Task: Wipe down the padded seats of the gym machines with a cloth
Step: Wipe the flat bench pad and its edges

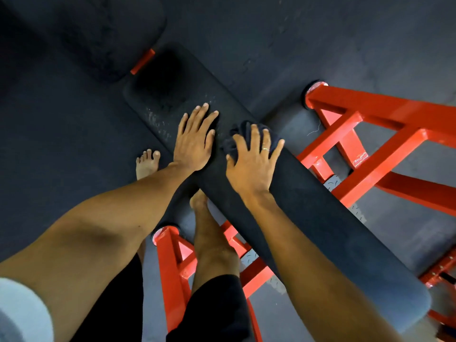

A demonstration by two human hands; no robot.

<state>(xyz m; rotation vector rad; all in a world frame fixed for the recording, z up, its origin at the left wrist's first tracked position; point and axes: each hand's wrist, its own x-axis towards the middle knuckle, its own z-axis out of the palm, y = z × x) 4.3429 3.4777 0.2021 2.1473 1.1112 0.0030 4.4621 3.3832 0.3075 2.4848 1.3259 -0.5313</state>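
Forearms [98, 208] are extended over a black bench pad [320, 218]: left hand [195, 141] laid flat, right hand [251, 164] splayed on a dark cloth [243, 134]. Wiping seems under way; pale smudges [158, 119] further up the pad are likely to be swept next.

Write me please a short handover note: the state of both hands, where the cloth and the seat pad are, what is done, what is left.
Left hand: open, flat on the long black pad.
Right hand: open, fingers spread, pressing the dark cloth onto the same pad, beside the left hand.
Done: cannot tell how much is already wiped.
Left: pale smears show on the pad beyond the left hand; wipe there, then probably the second pad farther on.
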